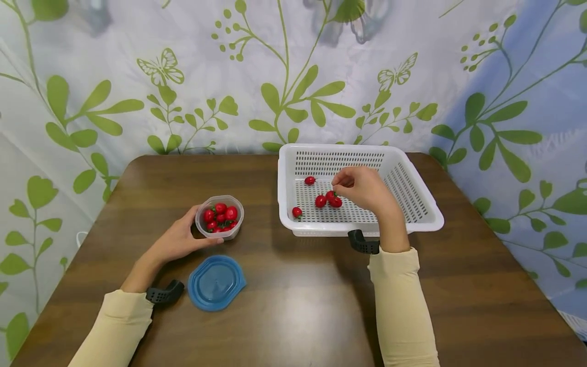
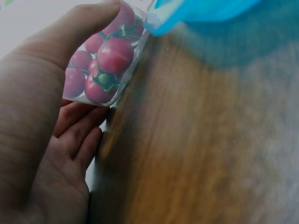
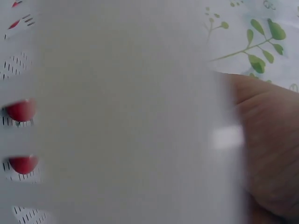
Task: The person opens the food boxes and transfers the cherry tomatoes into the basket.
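Note:
My left hand [image 1: 181,238] curls round a small clear plastic tub [image 1: 236,232], thumb on the near side and fingers on the far side. Inside it lie several red cherry tomatoes [image 2: 115,55] with green stems. My right hand [image 1: 364,188] is over a white slotted basket [image 1: 417,204], thumb and forefinger pinched together at the stem of a cherry tomato [image 1: 330,195]. Close under and beside that one lie two more. Another cherry tomato [image 1: 310,180] lies farther back, and one more [image 1: 297,212] near the left wall. In the right wrist view, the basket wall hides the fingertips.
A blue lid [image 1: 216,283] lies flat on the brown wooden table [image 1: 293,326], just in front of the tub. The basket stands at the table's back right, its raised rim between my right forearm and the tomatoes. Behind the table hangs a leaf-patterned cloth [image 1: 197,76].

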The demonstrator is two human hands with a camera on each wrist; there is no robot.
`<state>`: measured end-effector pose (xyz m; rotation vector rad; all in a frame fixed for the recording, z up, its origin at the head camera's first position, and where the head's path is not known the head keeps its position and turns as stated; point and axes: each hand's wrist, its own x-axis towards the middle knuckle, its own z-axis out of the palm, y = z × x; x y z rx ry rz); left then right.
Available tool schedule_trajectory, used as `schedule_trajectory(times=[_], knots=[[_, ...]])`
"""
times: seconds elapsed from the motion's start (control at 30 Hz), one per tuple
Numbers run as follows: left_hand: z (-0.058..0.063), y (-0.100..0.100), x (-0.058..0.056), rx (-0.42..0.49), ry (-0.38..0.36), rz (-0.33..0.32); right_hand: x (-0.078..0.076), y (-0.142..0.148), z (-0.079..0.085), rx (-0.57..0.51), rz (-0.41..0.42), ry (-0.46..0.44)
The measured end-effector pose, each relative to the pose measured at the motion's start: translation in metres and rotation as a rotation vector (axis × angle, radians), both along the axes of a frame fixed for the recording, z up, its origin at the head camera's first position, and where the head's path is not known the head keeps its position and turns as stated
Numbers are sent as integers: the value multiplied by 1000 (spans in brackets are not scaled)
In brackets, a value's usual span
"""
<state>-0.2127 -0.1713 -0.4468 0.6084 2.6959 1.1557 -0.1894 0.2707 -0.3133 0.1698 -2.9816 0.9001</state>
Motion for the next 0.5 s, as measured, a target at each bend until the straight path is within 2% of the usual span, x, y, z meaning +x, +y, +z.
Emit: schedule_trajectory(times=[0.17,0.5], knots=[[0,-2,-2,6,13,-14,0,-2,0,11,-5,-8],[-1,-7,-14,35,42,-37,-6,-6,-2,19,-10,-7]])
